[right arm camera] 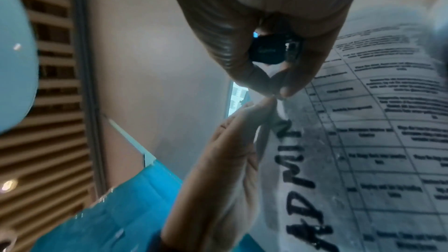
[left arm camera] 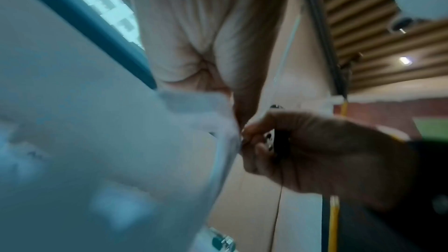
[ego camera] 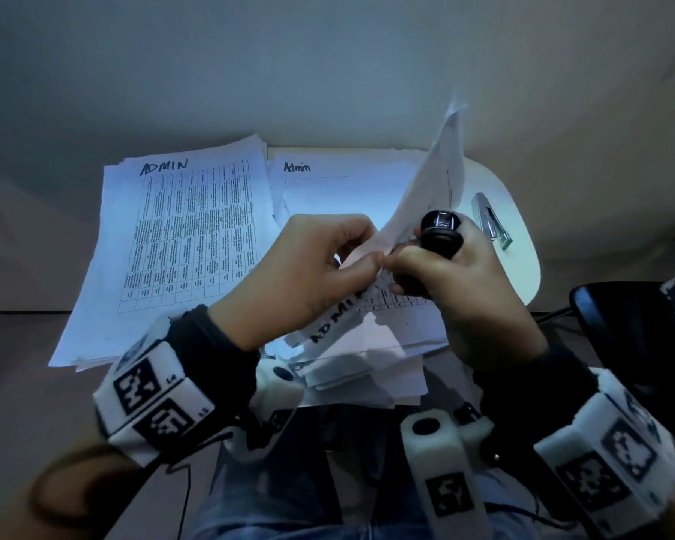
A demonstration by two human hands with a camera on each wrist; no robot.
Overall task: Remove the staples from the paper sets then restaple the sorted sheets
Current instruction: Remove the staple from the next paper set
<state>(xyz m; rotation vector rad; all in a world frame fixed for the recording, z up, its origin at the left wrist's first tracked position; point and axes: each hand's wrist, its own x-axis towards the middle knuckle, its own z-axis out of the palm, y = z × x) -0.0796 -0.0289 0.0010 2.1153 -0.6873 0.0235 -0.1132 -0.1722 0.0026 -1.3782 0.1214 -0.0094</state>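
I hold a paper set [ego camera: 425,189] marked "ADMIN" up over the table, its far end standing in the air. My left hand [ego camera: 371,263] pinches its near corner between thumb and forefinger. My right hand [ego camera: 394,261] grips a black staple remover [ego camera: 441,231] in its palm, and its thumb and forefinger tips meet the left fingertips at that same corner. In the right wrist view the right hand [right arm camera: 274,91], the staple remover [right arm camera: 274,49], the left hand [right arm camera: 230,150] and the printed sheet [right arm camera: 351,141] show. In the left wrist view the left hand [left arm camera: 242,122] holds the paper [left arm camera: 121,141] beside the right hand [left arm camera: 315,150]. No staple can be made out.
A thick stack headed "ADMIN" [ego camera: 180,235] lies at the left, another headed "Admin" [ego camera: 340,181] behind the hands. Loose sheets [ego camera: 367,368] lie at the near edge. A silver stapler [ego camera: 490,220] rests on the white table [ego camera: 523,267] at the right. A dark chair [ego camera: 620,325] stands beyond.
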